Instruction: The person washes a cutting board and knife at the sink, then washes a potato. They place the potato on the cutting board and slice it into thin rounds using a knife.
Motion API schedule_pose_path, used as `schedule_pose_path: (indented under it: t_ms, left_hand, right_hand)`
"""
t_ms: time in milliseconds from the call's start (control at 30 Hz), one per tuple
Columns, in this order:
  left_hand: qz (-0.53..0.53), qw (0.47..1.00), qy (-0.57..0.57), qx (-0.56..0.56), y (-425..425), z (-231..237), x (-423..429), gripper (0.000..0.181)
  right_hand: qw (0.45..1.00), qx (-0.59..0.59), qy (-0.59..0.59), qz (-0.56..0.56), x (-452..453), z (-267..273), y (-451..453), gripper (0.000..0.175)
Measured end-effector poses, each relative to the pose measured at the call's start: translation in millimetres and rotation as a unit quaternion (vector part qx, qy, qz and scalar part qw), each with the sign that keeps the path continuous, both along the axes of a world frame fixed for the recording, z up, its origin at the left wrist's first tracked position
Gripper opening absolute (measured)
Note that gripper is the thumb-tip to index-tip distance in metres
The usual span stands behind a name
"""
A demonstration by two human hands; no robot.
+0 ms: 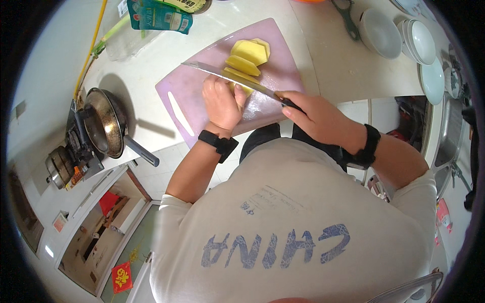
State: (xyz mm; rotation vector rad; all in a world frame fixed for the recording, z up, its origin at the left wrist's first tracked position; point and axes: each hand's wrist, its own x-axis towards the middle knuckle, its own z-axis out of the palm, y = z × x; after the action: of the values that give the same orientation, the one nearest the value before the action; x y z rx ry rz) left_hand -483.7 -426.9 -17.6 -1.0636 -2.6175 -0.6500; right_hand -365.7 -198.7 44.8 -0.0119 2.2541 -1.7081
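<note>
A pink plastic cutting board (182,91) lies before me on the white countertop. My right hand (322,117) grips the black handle of a kitchen knife (231,75), whose long blade points to the left across the board. With bent fingers, my left hand (222,102) holds a piece of peeled yellow vegetable, likely potato (244,90), down on the board just under the blade. The blade and my fingers partly hide that piece. Beyond the knife, several flat yellow slices (250,52) lie overlapping in a loose row.
At left, a wok (104,123) sits on a stove, its handle (142,151) sticking out over the counter edge. A green pouch (161,17) and clear plastic packaging (129,45) lie at the back left. White bowls (380,34), a green-handled peeler (346,19) and a sink (449,132) are at right.
</note>
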Motion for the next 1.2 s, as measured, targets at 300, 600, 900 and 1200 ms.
schedule_pose_path:
  t_ms: [300,600,900,1200]
  left_hand:
    - [0.028,0.995,-0.082,-0.051,9,12,-2,0.042]
    - [0.021,0.994,-0.071,-0.082,4,8,-1,0.041]
    - [0.016,0.999,0.019,-0.021,4,0,3,0.032]
    - [0.016,1.000,0.014,-0.006,6,2,3,0.031]
  right_hand:
    - [0.998,0.001,-0.066,0.017,8,16,6,0.036]
    - [0.994,-0.029,-0.100,0.037,-1,17,9,0.034]
    - [0.994,-0.062,-0.091,0.024,-22,12,1,0.033]
    - [0.995,-0.058,-0.080,0.020,-31,-3,-7,0.032]
